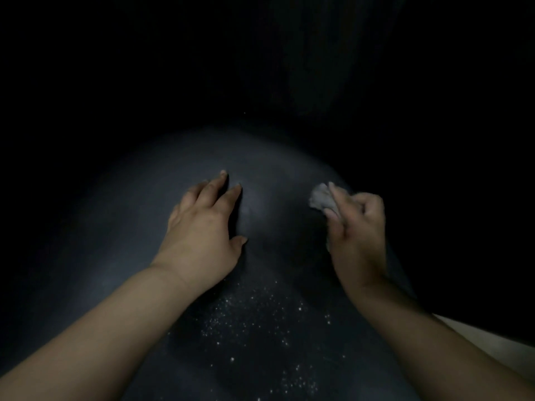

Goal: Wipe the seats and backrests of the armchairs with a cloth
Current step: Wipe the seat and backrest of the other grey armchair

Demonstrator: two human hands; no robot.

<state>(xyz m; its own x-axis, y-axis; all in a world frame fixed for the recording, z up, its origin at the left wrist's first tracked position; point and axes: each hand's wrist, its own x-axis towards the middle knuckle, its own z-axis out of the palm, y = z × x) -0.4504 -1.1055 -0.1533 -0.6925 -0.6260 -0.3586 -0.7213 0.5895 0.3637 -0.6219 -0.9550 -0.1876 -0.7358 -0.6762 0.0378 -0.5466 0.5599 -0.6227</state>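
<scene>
Very dim head view looking down over a dark, rounded upholstered surface of an armchair [144,227], lit only near the middle; whether seat or backrest cannot be told

Left of the chair's lit centre: left hand [202,227] laid palm-down on the dark surface, fingers [223,180] straight and spread, thumb out to the side, grasping nothing; bare forearm running back to the lower left corner

At the lit centre, between the two hands: bare dark upholstery, faintly shiny

Below the lit centre, nearer the viewer: scatter of white specks [260,319] on the upholstery, lying between the two forearms

Right of the lit centre: right hand [359,227] curled around a small crumpled grey cloth [321,198], fingers bent over it, thumb alongside; bunched end of the cloth poking out toward the upper left of the fist, a little more showing below the thumb; cloth close to the chair's curved right edge, contact with the upholstery too dark to judge; well apart from the left hand

Far right, beyond the chair's edge: pale strip [492,342] beside the right forearm, nature unclear

Everything above and around the chair black, nothing distinguishable

No brand, label or writing legible anywhere
</scene>
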